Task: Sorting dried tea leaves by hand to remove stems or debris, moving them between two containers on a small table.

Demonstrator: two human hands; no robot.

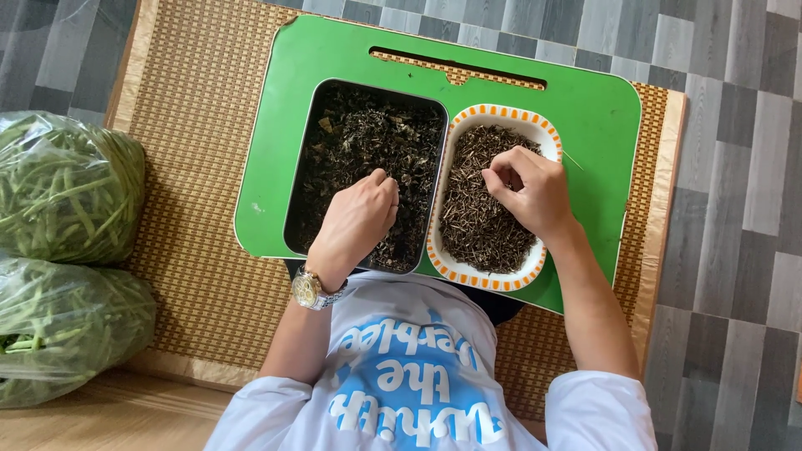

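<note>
Dried leaves (368, 142) filled the dark tray (302, 167) where the left hand (359, 219) pinched some; at three o'clock, the right hand (528, 190) pinched stems (476, 225) over the white dish (493, 280).

Green tray's (585, 108) right side & top edge lie bare (bagged beans (67, 188) crowd mat's (200, 125) left).

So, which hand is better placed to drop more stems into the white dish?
The right hand. It is already over the white dish of brown stems, fingertips pinched together. The left hand rests in the dark tray of dried leaves, beside the dish.
</note>
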